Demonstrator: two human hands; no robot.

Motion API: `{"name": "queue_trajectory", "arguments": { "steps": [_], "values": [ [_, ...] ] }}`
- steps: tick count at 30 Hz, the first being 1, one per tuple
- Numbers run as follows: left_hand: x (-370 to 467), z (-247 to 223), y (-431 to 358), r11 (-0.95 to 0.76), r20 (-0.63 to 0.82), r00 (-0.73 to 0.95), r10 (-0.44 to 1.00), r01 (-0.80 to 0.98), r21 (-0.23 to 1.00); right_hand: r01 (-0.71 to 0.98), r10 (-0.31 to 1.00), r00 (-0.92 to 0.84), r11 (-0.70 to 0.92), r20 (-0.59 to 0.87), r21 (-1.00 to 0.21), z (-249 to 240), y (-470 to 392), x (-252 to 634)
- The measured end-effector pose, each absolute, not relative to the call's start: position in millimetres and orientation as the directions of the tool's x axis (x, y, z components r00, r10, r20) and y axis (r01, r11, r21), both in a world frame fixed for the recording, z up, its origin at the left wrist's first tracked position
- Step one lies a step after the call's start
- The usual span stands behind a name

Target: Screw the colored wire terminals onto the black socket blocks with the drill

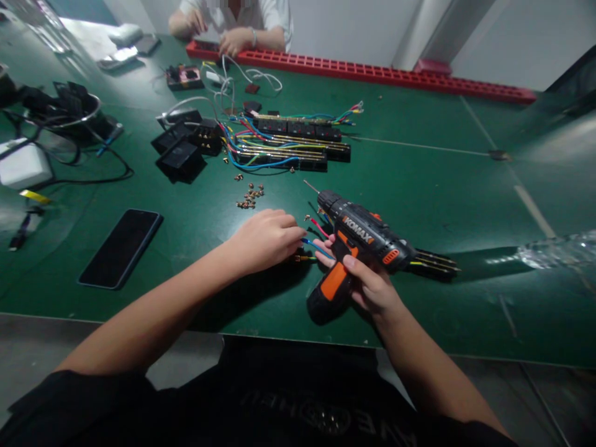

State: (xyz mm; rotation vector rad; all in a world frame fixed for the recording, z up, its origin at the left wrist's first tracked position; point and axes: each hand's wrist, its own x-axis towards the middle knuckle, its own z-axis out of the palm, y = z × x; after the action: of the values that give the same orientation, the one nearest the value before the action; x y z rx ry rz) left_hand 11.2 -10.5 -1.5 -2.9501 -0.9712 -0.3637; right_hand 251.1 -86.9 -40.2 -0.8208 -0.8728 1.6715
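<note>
Drill (367,233): tilting above the table in front of me, bit pointing up and away to the left. My right hand (375,285) is gripping it, thumb and palm closing around the handle, other fingertips extending under the blue wire (321,249). My left hand (272,236) is bunching its fingers at that wire's end; thumb is hiding, so I cannot tell whether I am pinching it or only touching. The red wire (320,228) is ending free just beside, a metal piece showing at its tip. A black strip (435,265) is poking out beyond the drill.

Progress (judgement): partway. Loose screws (250,197) are lying in a pile, and this wiring is looking unfinished. Farther off, wired strips (284,160) are lying together; whether any is complete, I cannot tell.

Outward: black boxes (181,161) are sitting left of those, a phone (121,248) is lying nearer me, and a co-worker (237,40) is working across the table (419,180).
</note>
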Motion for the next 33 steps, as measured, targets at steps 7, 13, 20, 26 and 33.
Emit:
{"name": "queue_trajectory", "arguments": {
  "steps": [7,13,20,26,33],
  "values": [
    [-9.3,-23.2,-23.8,-0.655,0.146,0.664,0.733,0.632,0.414,-0.455,0.958,-0.223,-0.266,-0.181,-0.85,-48.3,-82.4,251.6],
    [-11.9,-31.7,-26.2,-0.616,0.121,0.67,0.732,0.576,0.537,-0.426,0.945,-0.243,-0.306,-0.218,-0.852,-47.4,-83.0,252.1],
    [-13.9,-37.0,-28.9,-0.636,0.192,0.659,0.727,0.542,0.55,-0.41,0.922,-0.254,-0.377,-0.293,-0.83,-34.9,-86.2,253.3],
    [-13.0,-38.0,-28.8,-0.641,0.193,0.668,0.718,0.528,0.558,-0.409,0.928,-0.232,-0.365,-0.291,-0.837,-36.5,-86.2,251.7],
    [-12.4,-36.5,-27.1,-0.647,0.182,0.682,0.708,0.525,0.553,-0.358,0.911,-0.239,-0.404,-0.336,-0.842,-36.6,-84.3,253.2]
  ]
}}
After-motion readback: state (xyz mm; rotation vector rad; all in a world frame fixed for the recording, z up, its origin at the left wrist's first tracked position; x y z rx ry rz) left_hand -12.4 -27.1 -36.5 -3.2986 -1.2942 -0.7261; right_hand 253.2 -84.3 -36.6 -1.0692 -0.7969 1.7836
